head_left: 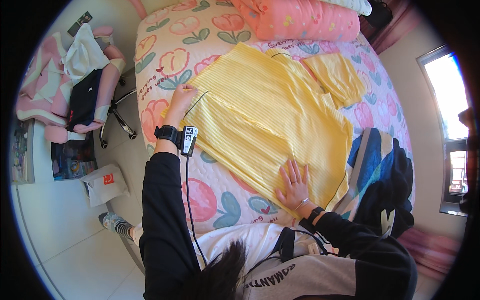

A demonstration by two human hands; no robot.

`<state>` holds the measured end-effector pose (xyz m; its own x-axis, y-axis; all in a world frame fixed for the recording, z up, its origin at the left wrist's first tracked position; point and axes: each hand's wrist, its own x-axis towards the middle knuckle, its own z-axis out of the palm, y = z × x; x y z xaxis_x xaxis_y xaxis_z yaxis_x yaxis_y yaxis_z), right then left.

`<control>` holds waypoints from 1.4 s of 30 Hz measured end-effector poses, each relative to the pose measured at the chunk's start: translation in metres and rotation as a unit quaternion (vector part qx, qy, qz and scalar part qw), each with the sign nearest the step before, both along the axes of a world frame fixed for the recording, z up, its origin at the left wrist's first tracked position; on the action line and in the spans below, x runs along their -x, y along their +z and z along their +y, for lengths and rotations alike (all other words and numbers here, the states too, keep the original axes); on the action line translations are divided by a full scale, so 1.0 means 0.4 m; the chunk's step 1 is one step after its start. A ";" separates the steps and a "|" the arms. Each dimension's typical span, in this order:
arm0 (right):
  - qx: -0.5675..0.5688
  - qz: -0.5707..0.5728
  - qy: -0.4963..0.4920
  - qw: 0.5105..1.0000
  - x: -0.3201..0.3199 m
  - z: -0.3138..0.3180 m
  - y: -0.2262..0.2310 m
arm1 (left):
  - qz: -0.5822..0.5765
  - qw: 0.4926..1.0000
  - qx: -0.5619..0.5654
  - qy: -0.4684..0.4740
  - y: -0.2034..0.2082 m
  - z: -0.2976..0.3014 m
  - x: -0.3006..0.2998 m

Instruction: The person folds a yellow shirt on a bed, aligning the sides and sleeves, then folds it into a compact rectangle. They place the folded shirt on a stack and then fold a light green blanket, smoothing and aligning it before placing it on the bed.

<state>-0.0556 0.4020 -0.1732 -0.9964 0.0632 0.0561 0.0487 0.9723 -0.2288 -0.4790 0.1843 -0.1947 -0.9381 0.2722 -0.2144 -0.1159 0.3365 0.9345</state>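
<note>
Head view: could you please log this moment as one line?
left hand: pinching edge of yellow striped fabric garment | right hand: flat on its hem | garment: spread on tulip-print quilted bed

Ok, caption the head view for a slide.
Left hand grips a yellow striped garment spread on a floral bed; right hand presses it flat.

I see my left hand (pixel 181 98) pinching the yellow garment (pixel 270 115) at its fingertips; my right hand (pixel 295 185) lies flat, cloth under the fingers. Both rest on the bed (pixel 165 55).
</note>
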 end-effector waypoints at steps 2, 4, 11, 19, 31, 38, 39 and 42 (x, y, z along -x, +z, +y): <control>-0.005 -0.005 0.002 1.000 0.000 0.000 -0.002 | -0.002 0.998 -0.053 0.031 -0.007 0.001 -0.014; -0.002 -0.001 0.003 1.000 0.002 -0.002 -0.001 | -0.003 0.997 -0.069 0.033 -0.012 -0.006 -0.029; -0.021 -0.007 -0.009 1.000 0.026 -0.026 0.063 | 0.109 0.992 0.059 0.018 -0.009 -0.078 -0.050; 0.115 0.048 0.223 0.967 0.365 -0.094 0.021 | 0.148 0.958 0.245 -0.007 -0.039 -0.136 -0.085; 0.034 -0.005 0.211 0.977 0.624 -0.155 -0.022 | 0.116 0.979 0.168 0.006 0.033 -0.136 -0.152; 0.013 0.023 0.181 0.983 0.497 -0.167 0.050 | 0.089 0.981 0.157 0.065 0.036 -0.135 -0.136; 0.047 -0.020 0.169 0.984 0.450 -0.156 0.064 | 0.080 0.985 0.132 0.076 0.030 -0.136 -0.138; 0.066 -0.004 0.158 0.985 0.289 -0.136 0.081 | 0.028 0.995 0.052 0.075 0.004 -0.135 -0.149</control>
